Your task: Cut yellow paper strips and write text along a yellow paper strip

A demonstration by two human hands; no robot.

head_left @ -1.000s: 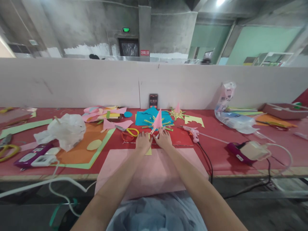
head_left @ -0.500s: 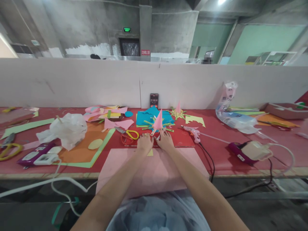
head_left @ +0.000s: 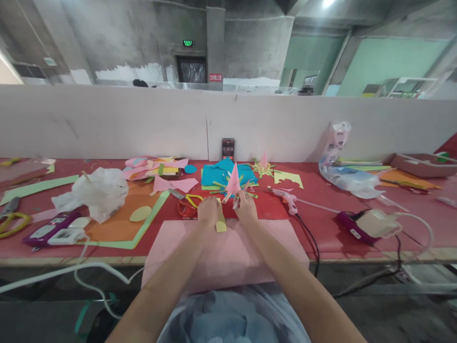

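Glue gun [head_left: 291,202] right of cone [head_left: 234,181]

At frame centre, the left hand [head_left: 208,210] has been moved leftward, partly over the yellow-handled scissors [head_left: 184,196]; more of the yellow strip [head_left: 221,220] has been uncovered beside it. The pink cone [head_left: 233,181] has been shifted slightly left.

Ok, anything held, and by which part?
Left hand: at the left edge of the yellow strip, grip unclear. Right hand: apparently something slim, too small to identify; gripped part unclear.
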